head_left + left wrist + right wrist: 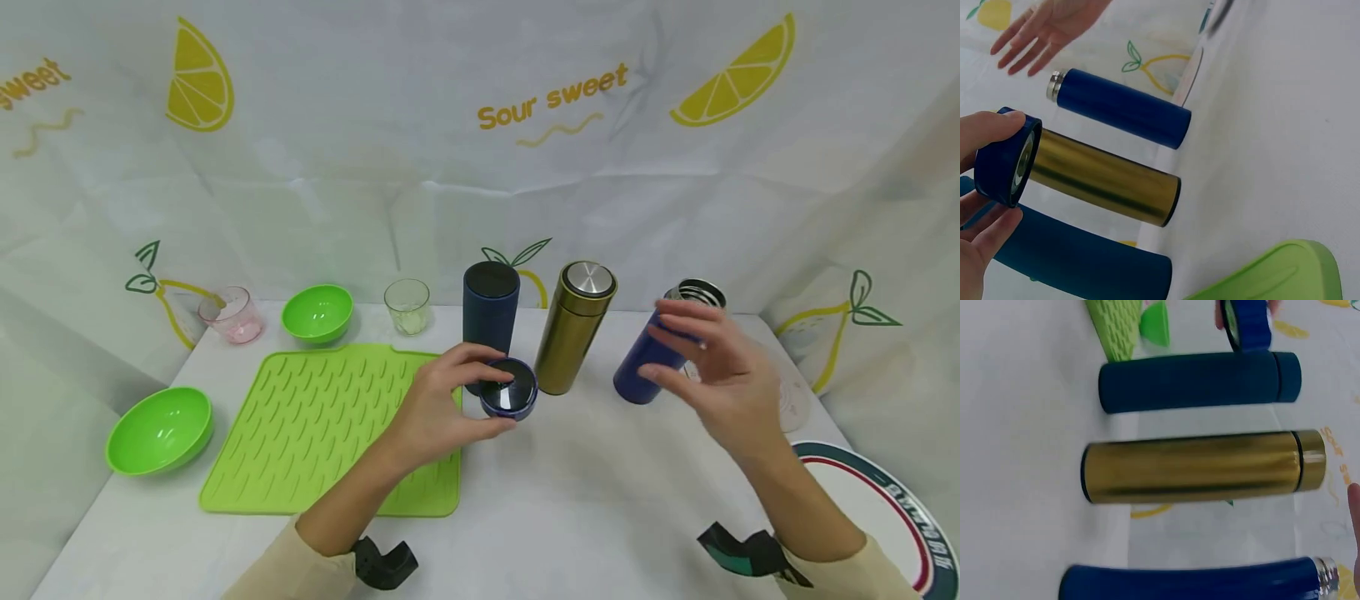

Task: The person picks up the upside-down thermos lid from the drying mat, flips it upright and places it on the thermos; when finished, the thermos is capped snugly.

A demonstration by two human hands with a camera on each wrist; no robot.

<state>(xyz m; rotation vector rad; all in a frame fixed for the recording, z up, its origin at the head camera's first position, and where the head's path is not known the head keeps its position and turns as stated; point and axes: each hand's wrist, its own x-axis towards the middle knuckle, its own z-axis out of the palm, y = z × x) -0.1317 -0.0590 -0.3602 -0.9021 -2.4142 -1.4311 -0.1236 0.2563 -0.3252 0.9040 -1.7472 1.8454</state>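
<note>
Nearest me, my left hand pinches the blue lid at frame centre, its flat top facing up. Further right, my right hand hovers with fingers spread beside the open blue flask, which stands upright. Behind, the cloth reads "Sour sweet".

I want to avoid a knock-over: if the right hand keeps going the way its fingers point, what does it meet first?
Most likely the open blue flask; the right hand is just beside it.
</note>
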